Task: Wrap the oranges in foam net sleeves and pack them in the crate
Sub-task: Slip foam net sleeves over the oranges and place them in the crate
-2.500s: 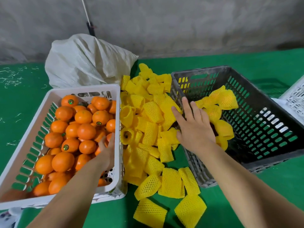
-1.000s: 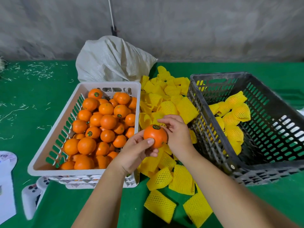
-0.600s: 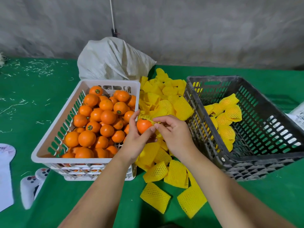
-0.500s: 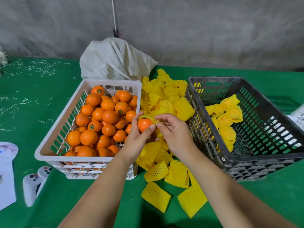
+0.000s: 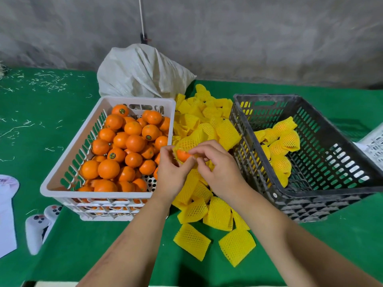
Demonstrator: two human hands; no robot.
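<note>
Between the two crates, my left hand [image 5: 173,172] and my right hand [image 5: 217,166] both hold one orange [image 5: 182,154] with a yellow foam net sleeve [image 5: 186,142] pulled most of the way over it; only a small patch of orange peel shows. The white crate [image 5: 68,160] on the left holds several bare oranges [image 5: 124,146]. A pile of loose yellow sleeves [image 5: 209,125] lies on the green table between the crates. The black crate [image 5: 323,191] on the right holds several wrapped oranges [image 5: 278,150].
A white woven sack [image 5: 143,73] sits behind the crates against a grey wall. A white game controller [image 5: 39,226] and a paper sheet [image 5: 6,214] lie at the left edge. Another white crate's corner [image 5: 375,141] shows at far right.
The left hand lifted an orange out of the white crate and the right hand took a sleeve from the pile. Together they have drawn the sleeve over the orange, covering most of it.
</note>
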